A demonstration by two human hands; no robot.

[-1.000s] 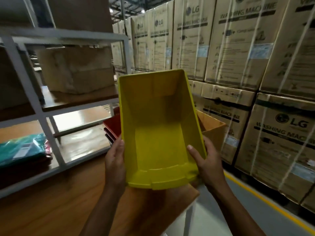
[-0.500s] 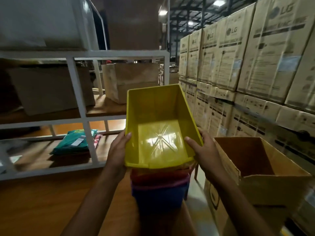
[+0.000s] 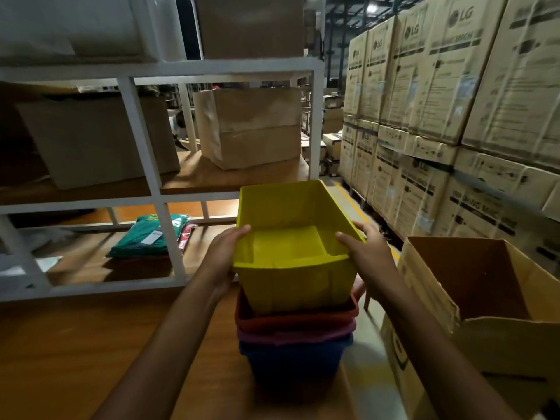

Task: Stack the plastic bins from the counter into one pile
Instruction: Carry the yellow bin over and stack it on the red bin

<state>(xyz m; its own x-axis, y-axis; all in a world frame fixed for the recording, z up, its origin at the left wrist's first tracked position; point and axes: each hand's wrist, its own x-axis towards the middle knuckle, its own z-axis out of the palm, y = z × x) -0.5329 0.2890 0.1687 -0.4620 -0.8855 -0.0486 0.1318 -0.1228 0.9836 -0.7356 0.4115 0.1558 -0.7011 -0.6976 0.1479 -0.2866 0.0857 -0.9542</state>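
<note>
I hold a yellow plastic bin (image 3: 298, 280) by its two side rims, my left hand (image 3: 225, 256) on the left rim and my right hand (image 3: 368, 253) on the right. Its lower part sits inside a red bin (image 3: 295, 321). Under the red bin is a pink bin (image 3: 295, 336), and a blue bin (image 3: 292, 363) forms the bottom of the pile. The pile stands at the right end of the wooden counter (image 3: 75, 359).
An open cardboard box (image 3: 472, 304) stands just right of the pile. A white metal shelf rack (image 3: 145, 165) with cardboard boxes and a green packet (image 3: 145, 237) rises behind the counter. Stacked washing-machine cartons (image 3: 454, 116) line the aisle at right.
The yellow bin has come down from a tilted hold in front of me and levelled out into the red bin atop the pile. Both hands stayed on its rims.
</note>
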